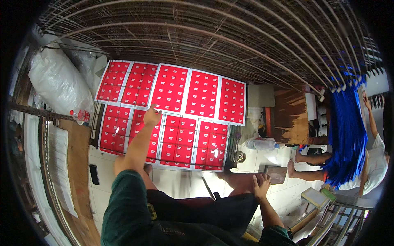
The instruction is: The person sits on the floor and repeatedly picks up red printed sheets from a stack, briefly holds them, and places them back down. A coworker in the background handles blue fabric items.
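A: Where is the left hand [152, 117]?

B: It reaches far out over the red printed sheets [172, 112]. They lie flat in two rows on a wire rack [232, 141] above the white floor. The fingertips pinch the near edge of one sheet in the far row, near the middle.

A: Is the pinch tight?

B: It looks closed on that sheet's edge, but the hand is small in this view, so I am not fully sure.

A: And the right hand [261, 185]?

B: It lies flat and open on the person's knee, holding nothing.

A: How would a sheet feel?

B: I think very light, thin and floppy. It would bend and could crease or tear. Best to take it by a white edge or corner, not the red print.

A: Anything else close?

B: A plastic bottle [261, 144] lies to the right of the rack.
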`<state>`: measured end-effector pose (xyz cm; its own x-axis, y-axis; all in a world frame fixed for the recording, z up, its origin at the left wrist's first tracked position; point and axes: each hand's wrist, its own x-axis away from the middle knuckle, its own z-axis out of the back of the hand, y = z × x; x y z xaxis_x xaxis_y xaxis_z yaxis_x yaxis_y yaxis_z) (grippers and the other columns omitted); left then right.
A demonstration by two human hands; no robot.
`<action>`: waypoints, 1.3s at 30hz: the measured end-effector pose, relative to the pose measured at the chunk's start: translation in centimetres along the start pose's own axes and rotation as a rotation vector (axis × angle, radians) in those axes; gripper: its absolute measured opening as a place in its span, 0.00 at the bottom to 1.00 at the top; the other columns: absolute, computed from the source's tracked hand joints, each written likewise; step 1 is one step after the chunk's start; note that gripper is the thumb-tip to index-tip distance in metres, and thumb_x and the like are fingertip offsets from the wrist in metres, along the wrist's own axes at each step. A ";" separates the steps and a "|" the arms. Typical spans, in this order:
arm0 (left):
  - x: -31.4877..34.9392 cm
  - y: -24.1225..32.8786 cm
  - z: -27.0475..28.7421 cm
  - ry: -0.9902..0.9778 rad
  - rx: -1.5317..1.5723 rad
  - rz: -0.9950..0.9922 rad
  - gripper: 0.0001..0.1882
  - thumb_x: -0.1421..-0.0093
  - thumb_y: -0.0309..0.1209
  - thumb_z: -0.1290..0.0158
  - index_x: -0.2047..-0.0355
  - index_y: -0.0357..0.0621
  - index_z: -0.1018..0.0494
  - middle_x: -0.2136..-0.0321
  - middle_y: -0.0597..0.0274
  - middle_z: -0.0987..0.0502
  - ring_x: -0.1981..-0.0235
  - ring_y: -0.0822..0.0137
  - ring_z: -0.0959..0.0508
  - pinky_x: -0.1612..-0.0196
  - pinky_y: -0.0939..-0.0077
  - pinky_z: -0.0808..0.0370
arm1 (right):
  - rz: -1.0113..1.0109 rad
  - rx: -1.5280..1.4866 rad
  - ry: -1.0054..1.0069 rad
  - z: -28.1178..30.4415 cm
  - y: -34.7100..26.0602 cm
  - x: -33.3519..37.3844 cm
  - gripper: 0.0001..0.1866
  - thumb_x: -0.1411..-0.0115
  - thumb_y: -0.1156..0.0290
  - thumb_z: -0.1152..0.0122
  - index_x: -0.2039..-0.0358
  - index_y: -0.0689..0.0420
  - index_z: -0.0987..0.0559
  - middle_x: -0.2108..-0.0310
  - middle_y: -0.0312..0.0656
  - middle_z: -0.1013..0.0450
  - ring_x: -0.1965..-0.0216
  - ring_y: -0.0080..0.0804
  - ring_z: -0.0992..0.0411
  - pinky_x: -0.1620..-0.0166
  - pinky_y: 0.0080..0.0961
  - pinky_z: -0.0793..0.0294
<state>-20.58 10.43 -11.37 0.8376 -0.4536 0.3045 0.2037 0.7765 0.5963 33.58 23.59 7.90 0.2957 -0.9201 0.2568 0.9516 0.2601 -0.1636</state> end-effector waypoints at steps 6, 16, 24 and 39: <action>6.5 3.5 11.4 -0.263 -0.023 -0.708 0.28 0.49 0.38 0.44 0.49 0.46 0.38 0.67 0.54 0.24 0.66 0.59 0.23 0.62 0.66 0.27 | 0.044 -0.081 0.062 0.9 -0.9 1.5 0.22 0.45 0.49 0.49 0.62 0.52 0.23 0.54 0.45 0.34 0.45 0.58 0.47 0.45 0.62 0.55; 26.6 2.2 28.1 -0.288 0.046 -0.559 0.24 0.51 0.32 0.42 0.54 0.39 0.34 0.70 0.54 0.23 0.67 0.60 0.22 0.61 0.70 0.27 | 0.133 -0.187 0.211 0.6 0.6 3.2 0.18 0.46 0.52 0.49 0.68 0.52 0.22 0.60 0.39 0.29 0.50 0.41 0.40 0.51 0.48 0.45; 41.1 6.2 15.7 -0.131 0.222 -0.723 0.20 0.53 0.32 0.39 0.59 0.40 0.30 0.64 0.55 0.25 0.61 0.60 0.24 0.59 0.72 0.27 | 0.128 -0.204 0.221 0.1 0.7 3.7 0.20 0.46 0.50 0.48 0.67 0.54 0.22 0.60 0.42 0.28 0.51 0.43 0.39 0.52 0.47 0.44; 41.2 4.7 1.9 -0.812 0.355 -0.249 0.29 0.47 0.45 0.44 0.50 0.41 0.36 0.65 0.53 0.25 0.61 0.63 0.25 0.56 0.72 0.30 | 0.254 -0.326 0.374 -0.1 1.3 4.9 0.15 0.50 0.56 0.42 0.68 0.53 0.22 0.61 0.42 0.29 0.55 0.42 0.36 0.53 0.42 0.40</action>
<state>13.92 -5.42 5.42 0.1498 -0.8617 0.4847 0.0505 0.4963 0.8667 36.22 19.40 8.87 0.4059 -0.8970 -0.1748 0.7615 0.4377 -0.4781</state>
